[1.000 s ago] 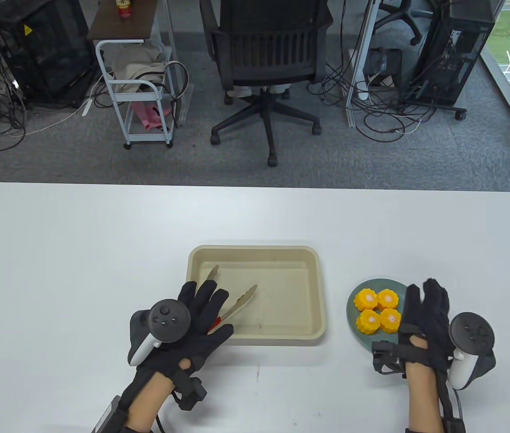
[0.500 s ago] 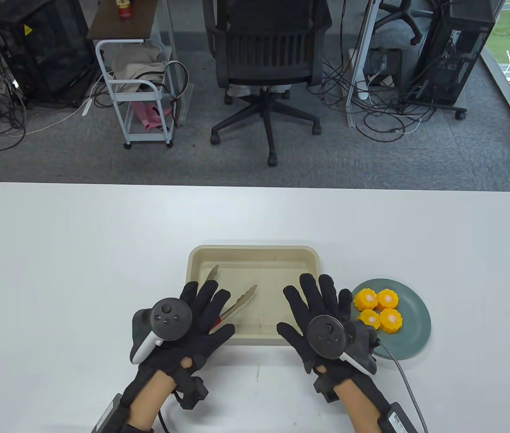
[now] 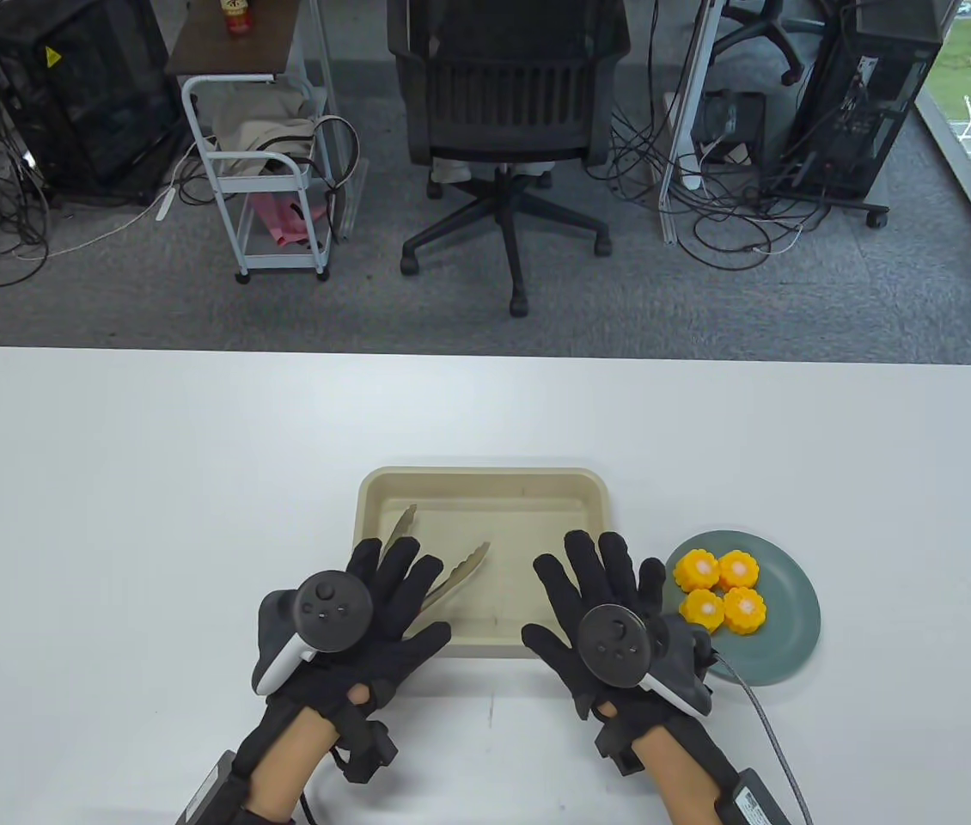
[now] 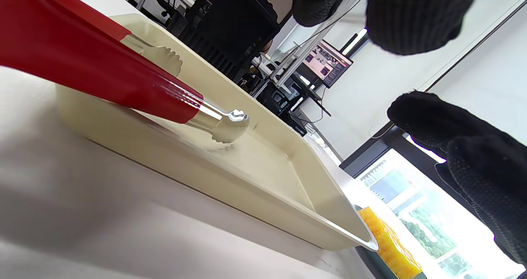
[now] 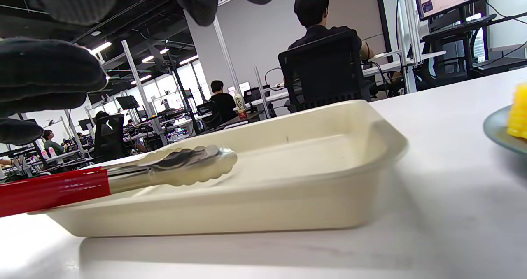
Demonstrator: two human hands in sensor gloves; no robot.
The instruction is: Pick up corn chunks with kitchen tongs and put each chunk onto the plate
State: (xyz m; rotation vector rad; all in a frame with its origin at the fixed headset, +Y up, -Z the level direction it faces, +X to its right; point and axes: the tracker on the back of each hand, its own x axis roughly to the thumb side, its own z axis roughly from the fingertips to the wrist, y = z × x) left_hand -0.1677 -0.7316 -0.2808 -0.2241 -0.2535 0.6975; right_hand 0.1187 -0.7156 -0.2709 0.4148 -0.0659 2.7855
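Observation:
Several yellow corn chunks sit together on the round teal plate, right of the beige tray. The tongs lie in the tray with their metal tips apart, and their red handles reach over the tray's near-left corner. My left hand hovers flat above those handles, fingers straight and spread, without gripping them. My right hand lies palm down over the tray's near-right edge, fingers spread, holding nothing. The tong tips and a corn chunk also show in the right wrist view.
The white table stretches wide to the left and behind the tray. Beyond its far edge stand an office chair, a small white cart and computer towers with cables on the floor.
My right hand has left the plate's right side and moved left, turning palm down over the tray's near-right edge. My left hand shifted slightly toward me and to the right.

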